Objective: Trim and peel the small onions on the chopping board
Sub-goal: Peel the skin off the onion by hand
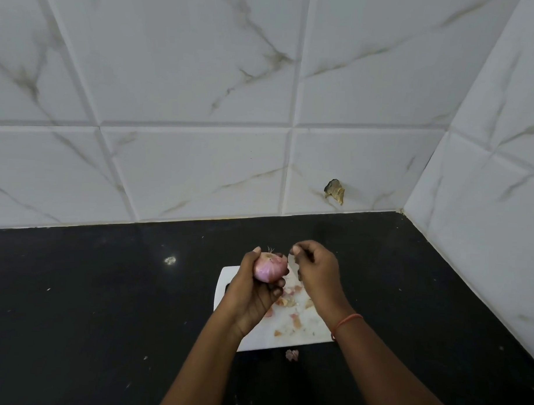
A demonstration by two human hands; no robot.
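Onion (269, 270): 1 pc, small, pink. Held up off the board in left hand (252, 295), fingers curled round it from below and thumb up the near side; root tuft uppermost. Prob. held clear of the surface so skin can be pulled away freely.

Right hand (313, 266): just beside onion, thumb and forefinger pinched together on what looks like a thin strip of peel (291, 262) w/ its lower end at the onion; other fingers curled. Knife: none seen.

Chopping board (303, 334): white, flat on black counter (105, 302), directly under both hands. Judged placed so scraps drop onto it.

Skin scraps (295, 320): several, pinkish, scattered on board; 1 stray bit (292, 354) on counter just off near edge.

Other onions: none visible; may be hidden by hands.

Step in hand: peeling, partway; root end not yet trimmed.

Wall tiles (202, 109): white, marbled, behind counter.
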